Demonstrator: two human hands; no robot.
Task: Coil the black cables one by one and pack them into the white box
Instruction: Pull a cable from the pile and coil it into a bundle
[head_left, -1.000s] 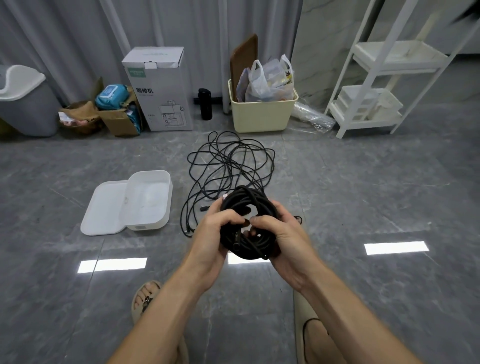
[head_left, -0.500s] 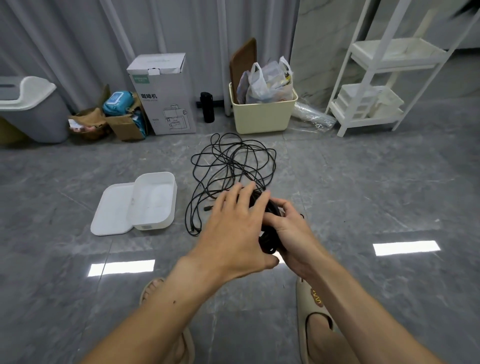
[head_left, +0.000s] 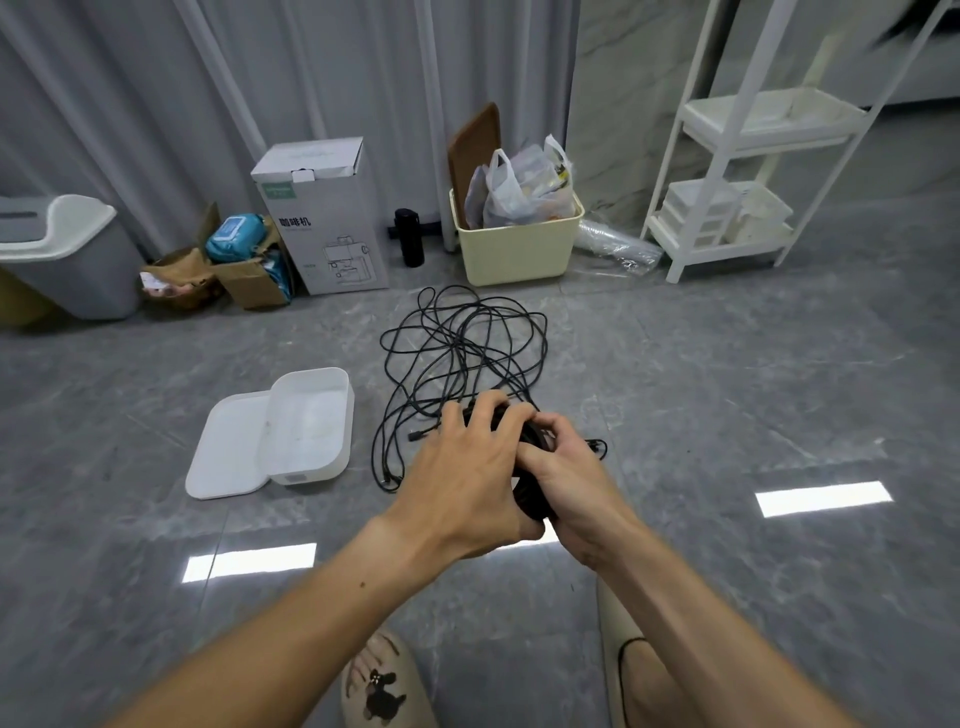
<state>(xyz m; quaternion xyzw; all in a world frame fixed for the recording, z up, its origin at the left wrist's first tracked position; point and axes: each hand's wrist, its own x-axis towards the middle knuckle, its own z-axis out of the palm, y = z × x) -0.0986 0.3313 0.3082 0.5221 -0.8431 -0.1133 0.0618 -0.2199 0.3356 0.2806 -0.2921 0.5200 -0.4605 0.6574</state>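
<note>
A coiled black cable (head_left: 531, 496) sits between both my hands, mostly hidden by them. My left hand (head_left: 467, 478) covers the coil from the left and top, fingers curled over it. My right hand (head_left: 569, 470) grips its right side, thumb and fingers pinching the upper edge. A loose tangle of black cable (head_left: 462, 343) lies on the floor just beyond my hands. The open white box (head_left: 340, 415) stands on the floor to the left, nothing visible inside it, with its lid (head_left: 228, 452) lying flat against its left side.
Along the back wall stand a grey bin (head_left: 67, 260), a torn brown carton (head_left: 244, 275), a tall white appliance carton (head_left: 322, 218), a black flask (head_left: 410, 244) and a cream tub (head_left: 517, 244) with bags. A white shelf rack (head_left: 737, 182) stands at the right. My slippered feet (head_left: 384, 686) are below.
The coil was held upright and open to view; my left hand has since moved over its top and now covers it. The view has shifted slightly, and the coil sits lower and edge-on.
</note>
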